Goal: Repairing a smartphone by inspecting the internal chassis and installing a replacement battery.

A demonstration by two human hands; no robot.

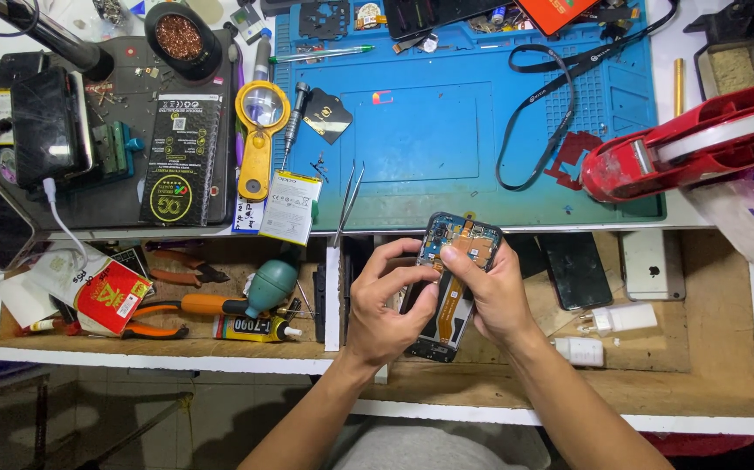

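Both hands, left hand (381, 305) & right hand (490, 292), grip opened phone (453, 278) over drawer (638, 365); chargers (607, 331) in drawer right of grip, glue tube (251, 328) left.

Bare blue mat (429, 130) centre open, tweezers (348, 198) at its near edge, lanyard (559, 104) and red tape dispenser (699, 144) crowding its right side

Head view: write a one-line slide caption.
Both hands, left hand and right hand, hold an opened phone above a workbench drawer, near tweezers on a blue mat.
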